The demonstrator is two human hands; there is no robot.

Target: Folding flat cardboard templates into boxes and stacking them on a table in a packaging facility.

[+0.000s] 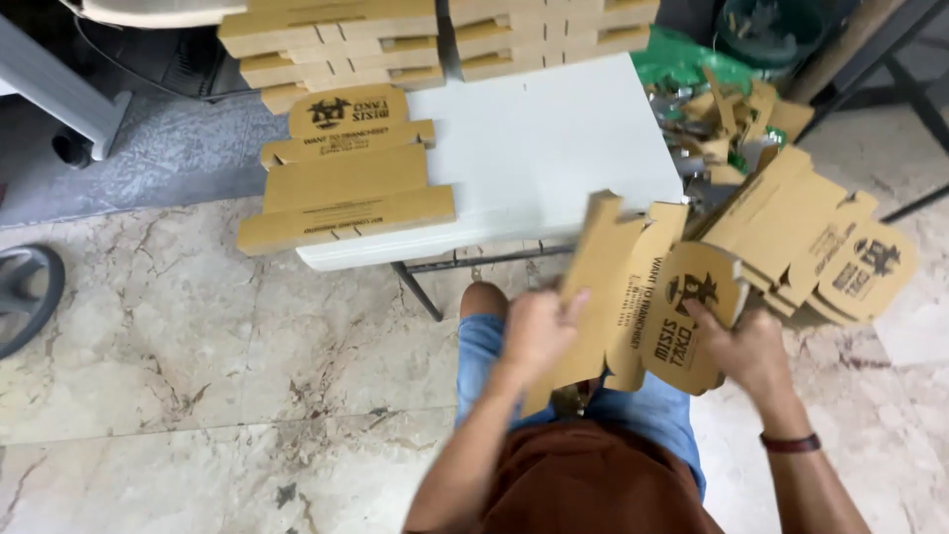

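Head cam shows us holding a flat brown cardboard box blank [633,297] over our lap, near the white table [554,158]. Left hand [539,331] pinches its left flap, right hand [741,346] grips the printed panel. Probably light, bendy stuff, so we'd hold it by the edges.

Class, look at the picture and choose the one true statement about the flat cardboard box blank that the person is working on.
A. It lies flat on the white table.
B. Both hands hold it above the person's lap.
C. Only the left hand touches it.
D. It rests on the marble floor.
B: the left hand and the right hand each grip a side of the cardboard box blank, held up over the lap, clear of the white table.
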